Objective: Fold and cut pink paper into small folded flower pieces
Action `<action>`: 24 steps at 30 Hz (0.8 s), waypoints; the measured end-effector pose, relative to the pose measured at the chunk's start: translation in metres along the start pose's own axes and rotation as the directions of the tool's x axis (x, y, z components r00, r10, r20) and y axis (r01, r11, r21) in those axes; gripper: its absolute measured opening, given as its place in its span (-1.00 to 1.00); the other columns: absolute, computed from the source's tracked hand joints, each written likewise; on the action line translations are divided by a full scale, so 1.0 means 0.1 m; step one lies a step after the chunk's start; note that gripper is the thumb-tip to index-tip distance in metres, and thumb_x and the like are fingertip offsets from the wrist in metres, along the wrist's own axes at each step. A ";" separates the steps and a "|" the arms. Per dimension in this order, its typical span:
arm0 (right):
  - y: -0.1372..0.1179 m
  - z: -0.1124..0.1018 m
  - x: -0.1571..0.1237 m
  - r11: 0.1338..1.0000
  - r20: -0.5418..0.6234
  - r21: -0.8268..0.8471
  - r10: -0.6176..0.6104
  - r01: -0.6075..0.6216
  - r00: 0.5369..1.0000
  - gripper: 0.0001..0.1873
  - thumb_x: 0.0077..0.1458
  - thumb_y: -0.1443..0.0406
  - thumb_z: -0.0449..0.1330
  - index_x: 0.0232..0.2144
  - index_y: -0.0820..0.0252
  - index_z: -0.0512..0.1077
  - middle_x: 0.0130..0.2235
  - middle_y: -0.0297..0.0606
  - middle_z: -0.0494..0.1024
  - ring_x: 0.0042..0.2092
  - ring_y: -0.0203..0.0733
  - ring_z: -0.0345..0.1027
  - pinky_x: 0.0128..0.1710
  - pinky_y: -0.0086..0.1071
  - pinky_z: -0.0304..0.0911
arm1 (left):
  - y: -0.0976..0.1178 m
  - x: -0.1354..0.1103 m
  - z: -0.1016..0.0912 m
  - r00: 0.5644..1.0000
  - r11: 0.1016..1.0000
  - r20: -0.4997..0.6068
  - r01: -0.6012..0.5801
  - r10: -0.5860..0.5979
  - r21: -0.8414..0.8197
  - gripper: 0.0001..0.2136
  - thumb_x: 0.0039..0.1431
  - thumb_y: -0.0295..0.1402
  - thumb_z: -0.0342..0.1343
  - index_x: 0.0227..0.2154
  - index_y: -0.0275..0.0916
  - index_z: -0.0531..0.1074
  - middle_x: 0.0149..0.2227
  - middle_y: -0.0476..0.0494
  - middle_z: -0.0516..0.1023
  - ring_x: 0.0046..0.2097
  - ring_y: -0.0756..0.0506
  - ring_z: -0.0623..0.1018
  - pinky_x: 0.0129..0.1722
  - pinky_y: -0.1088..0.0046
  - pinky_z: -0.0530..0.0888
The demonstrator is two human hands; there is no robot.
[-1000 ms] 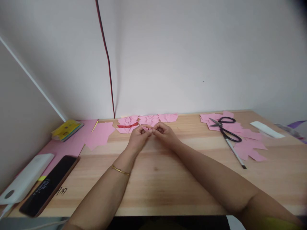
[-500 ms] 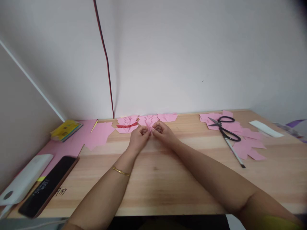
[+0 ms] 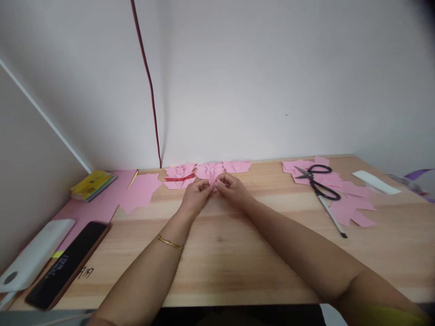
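Both my hands meet over the far middle of the wooden table. Between their fingertips is a small piece of pink paper (image 3: 212, 179), mostly covered by the fingers. My left hand (image 3: 197, 194) pinches it from the left, with a gold bracelet on the wrist. From the right, my right hand (image 3: 233, 189) pinches the same piece, its fingers curled. Just beyond the hands, along the wall, lie several folded pink papers (image 3: 237, 166). A red strip (image 3: 179, 178) rests across the folded ones left of my hands.
On the right, black-handled scissors (image 3: 325, 190) and a grey pen (image 3: 332, 216) lie by pink cut pieces (image 3: 353, 189), near a white strip (image 3: 376, 182). On the left are pink sheets (image 3: 102, 208), a yellow packet (image 3: 93, 184), a black phone (image 3: 68, 265) and a white device (image 3: 37, 253).
Both hands stay in nearly the same place, still pinching the pink paper. The fingers shift slightly, and the paper between them shows a little differently. Nothing else on the table has moved.
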State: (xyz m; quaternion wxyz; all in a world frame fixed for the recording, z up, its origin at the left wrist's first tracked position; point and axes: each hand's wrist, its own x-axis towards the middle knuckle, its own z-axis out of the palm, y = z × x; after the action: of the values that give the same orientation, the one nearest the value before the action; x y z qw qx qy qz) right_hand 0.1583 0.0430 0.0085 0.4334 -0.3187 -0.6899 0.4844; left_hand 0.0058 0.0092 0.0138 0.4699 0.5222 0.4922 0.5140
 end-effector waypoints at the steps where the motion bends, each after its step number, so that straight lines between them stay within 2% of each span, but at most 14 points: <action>1: -0.01 0.00 0.00 1.000 -0.001 -0.014 -0.002 0.002 1.000 -0.84 0.07 0.19 0.13 -0.42 0.17 0.29 -0.45 -0.38 0.38 -0.39 -0.29 0.26 -0.33 -0.39 0.17 | 0.00 0.00 0.00 1.000 1.000 -0.007 0.015 -0.015 -0.021 -0.88 -0.08 -0.34 0.21 -0.49 -0.29 0.47 -0.51 -0.03 0.47 -0.44 0.04 0.44 -0.39 0.52 0.40; 6: -0.03 -0.01 0.00 0.997 -0.010 -0.066 -0.041 0.040 0.999 -0.84 0.06 0.20 0.12 -0.46 0.17 0.30 -0.45 -0.38 0.36 -0.38 -0.30 0.22 -0.33 -0.40 0.14 | -0.03 0.02 -0.01 0.995 0.980 -0.024 0.095 -0.101 -0.177 -0.79 -0.13 -0.26 0.27 -0.50 -0.30 0.45 -0.43 -0.07 0.48 -0.39 0.01 0.48 -0.36 0.47 0.46; 12: -0.06 -0.03 0.01 1.000 0.026 0.013 -0.007 0.007 1.000 -0.78 0.04 0.15 0.17 -0.45 0.17 0.31 -0.45 -0.36 0.41 -0.37 -0.29 0.26 -0.32 -0.40 0.18 | -0.10 0.03 -0.03 0.998 0.987 -0.024 0.048 -0.053 -0.156 -0.77 -0.11 -0.24 0.29 -0.51 -0.29 0.41 -0.51 -0.01 0.46 -0.47 0.06 0.43 -0.41 0.52 0.40; 18: -0.09 -0.05 0.00 0.996 0.075 0.083 0.010 -0.016 0.997 -0.73 0.03 0.11 0.20 -0.35 0.19 0.35 -0.35 -0.31 0.44 -0.31 -0.28 0.30 -0.26 -0.38 0.21 | -0.06 0.02 -0.02 0.996 0.985 -0.077 0.030 -0.044 -0.168 -0.78 -0.10 -0.27 0.27 -0.55 -0.27 0.36 -0.58 0.04 0.40 -0.51 0.06 0.39 -0.44 0.53 0.36; 24: 0.00 -0.05 0.01 0.996 -0.016 0.090 0.020 -0.018 1.000 -0.76 0.01 0.13 0.21 -0.36 0.19 0.38 -0.39 -0.36 0.39 -0.36 -0.31 0.26 -0.30 -0.40 0.19 | -0.03 0.01 -0.01 0.995 0.995 -0.099 0.016 -0.026 -0.099 -0.79 -0.11 -0.29 0.26 -0.58 -0.27 0.35 -0.61 0.07 0.36 -0.54 0.08 0.33 -0.50 0.56 0.27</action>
State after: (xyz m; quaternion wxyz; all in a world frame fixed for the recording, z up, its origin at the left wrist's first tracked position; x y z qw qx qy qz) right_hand 0.1629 0.0459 0.0095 0.4484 -0.3097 -0.6608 0.5161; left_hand 0.0046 0.0099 0.0104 0.4752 0.4668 0.4947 0.5581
